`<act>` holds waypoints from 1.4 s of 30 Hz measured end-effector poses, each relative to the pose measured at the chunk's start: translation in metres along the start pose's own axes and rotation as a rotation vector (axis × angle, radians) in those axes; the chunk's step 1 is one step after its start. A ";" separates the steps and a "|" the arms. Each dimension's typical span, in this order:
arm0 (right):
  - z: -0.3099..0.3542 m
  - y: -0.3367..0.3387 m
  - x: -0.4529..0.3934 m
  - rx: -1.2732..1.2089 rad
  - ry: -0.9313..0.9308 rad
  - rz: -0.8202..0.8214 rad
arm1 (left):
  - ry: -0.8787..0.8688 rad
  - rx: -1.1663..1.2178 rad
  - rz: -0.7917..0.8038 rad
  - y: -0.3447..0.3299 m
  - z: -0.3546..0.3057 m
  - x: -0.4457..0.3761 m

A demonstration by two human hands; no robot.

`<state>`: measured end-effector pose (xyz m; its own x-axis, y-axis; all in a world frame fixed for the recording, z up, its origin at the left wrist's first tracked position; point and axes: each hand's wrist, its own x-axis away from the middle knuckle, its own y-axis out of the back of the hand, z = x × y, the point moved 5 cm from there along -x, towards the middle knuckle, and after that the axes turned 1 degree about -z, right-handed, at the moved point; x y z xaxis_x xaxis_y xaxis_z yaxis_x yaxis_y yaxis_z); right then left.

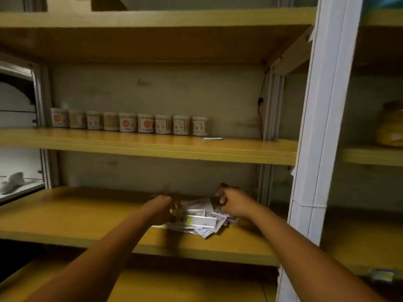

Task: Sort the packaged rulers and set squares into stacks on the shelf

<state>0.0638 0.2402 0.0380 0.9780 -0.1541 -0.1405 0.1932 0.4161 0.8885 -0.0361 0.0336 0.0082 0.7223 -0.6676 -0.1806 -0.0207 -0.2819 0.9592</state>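
Note:
A loose pile of clear-packaged rulers and set squares point(201, 219) lies on the wooden shelf point(76, 216), right of its middle. My left hand point(160, 207) is at the pile's left edge, fingers curled onto the packages there. My right hand point(232, 202) hovers over the pile's right rear side with fingers curled; what it holds, if anything, is hidden. A long package with a green label point(196, 221) lies on top of the pile.
A row of several small round tubs point(130, 123) stands on the shelf above, with a flat white packet point(213, 138) to their right. A white upright post point(314, 149) bounds the bay on the right. Another wooden shelf point(185, 286) lies below.

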 end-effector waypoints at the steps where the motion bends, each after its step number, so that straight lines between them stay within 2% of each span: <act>1: -0.002 -0.002 -0.006 0.012 0.008 0.000 | -0.002 -0.029 0.023 -0.002 0.002 -0.004; 4: -0.006 -0.004 -0.018 0.020 0.007 -0.029 | -0.037 -0.067 0.033 -0.009 0.008 -0.010; 11: -0.006 -0.004 -0.040 -0.003 0.012 -0.135 | -0.074 0.031 0.041 -0.020 0.027 -0.021; 17: -0.007 -0.001 -0.046 -0.111 -0.026 -0.232 | -0.142 0.161 -0.070 -0.010 0.038 -0.009; 22: -0.010 -0.014 -0.046 -0.137 -0.051 -0.269 | -0.078 0.341 -0.192 0.000 0.078 0.008; 25: -0.011 -0.026 -0.042 -0.193 -0.063 -0.226 | -0.067 0.351 -0.239 0.010 0.103 0.015; 30: 0.004 -0.048 -0.037 -0.186 -0.032 -0.017 | -0.011 0.347 -0.301 0.025 0.139 0.024; 35: 0.022 -0.052 -0.036 0.022 -0.006 0.024 | 0.048 0.423 -0.301 0.034 0.149 0.027; 42: 0.035 -0.059 -0.033 -0.003 0.036 -0.013 | 0.075 0.626 -0.275 0.036 0.137 0.030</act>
<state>0.0174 0.1892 0.0058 0.9776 -0.1270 -0.1681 0.2063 0.4169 0.8852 -0.1100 -0.0910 0.0074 0.8041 -0.4717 -0.3619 -0.2095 -0.7944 0.5701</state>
